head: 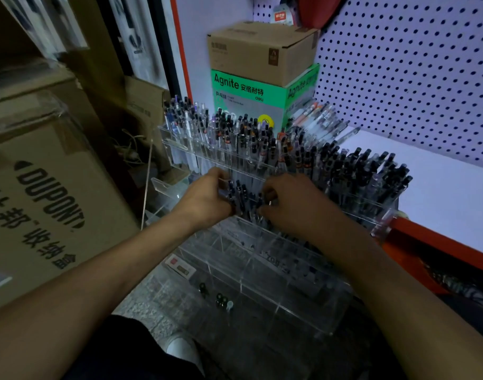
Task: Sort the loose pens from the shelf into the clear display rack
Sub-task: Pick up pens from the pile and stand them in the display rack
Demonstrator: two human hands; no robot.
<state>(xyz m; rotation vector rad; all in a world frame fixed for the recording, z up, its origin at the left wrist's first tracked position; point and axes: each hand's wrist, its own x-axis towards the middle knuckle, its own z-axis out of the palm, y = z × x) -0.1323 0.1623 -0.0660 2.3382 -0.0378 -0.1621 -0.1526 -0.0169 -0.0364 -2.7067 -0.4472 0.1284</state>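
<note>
Head view caught your left hand and right hand curled around a pen bundle at frame centre, over the clear display rack. Loose pens lay upper right on the shelf. You'd have done best feeding them tip-down, a few per slot.

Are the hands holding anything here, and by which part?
Both the left hand and right hand curl around a bunch of pens standing in the clear rack, apparently around their upper barrels; exact contact is hidden.

Green-and-grey box under a plain brown carton; white pegboard dotted dark at upper right; shelf edge orange-red.
</note>
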